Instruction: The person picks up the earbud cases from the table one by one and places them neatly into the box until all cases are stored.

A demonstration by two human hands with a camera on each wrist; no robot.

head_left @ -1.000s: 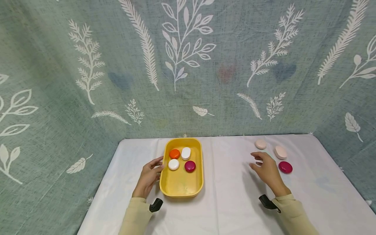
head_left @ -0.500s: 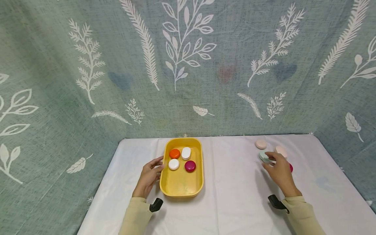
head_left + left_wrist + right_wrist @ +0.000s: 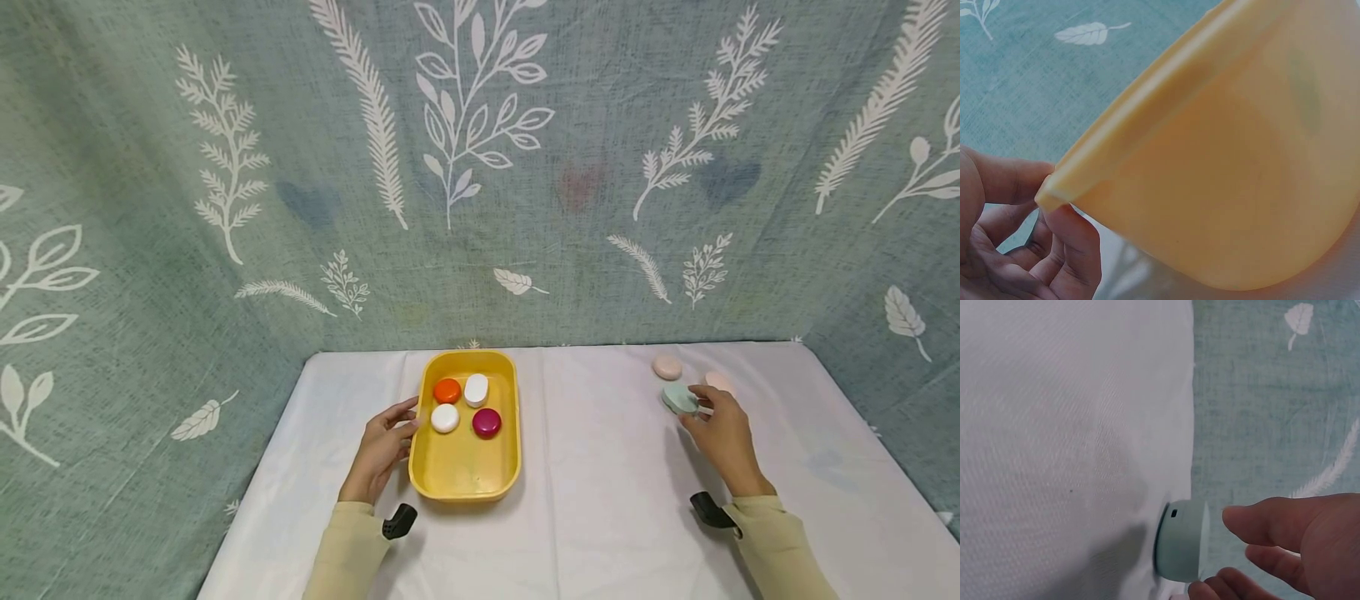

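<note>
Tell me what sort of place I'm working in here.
Probably an indoor tabletop workspace, perhaps screened off for recording, though the wider room is hidden. Green leaf-print fabric closes in the back and both sides, and a white-covered table fills the space, with a yellow tray on it.

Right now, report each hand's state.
Left hand: holding the rim of the yellow rectangular plastic tray.
Right hand: open, beside the mint-green rounded piece, not gripping it.
</note>
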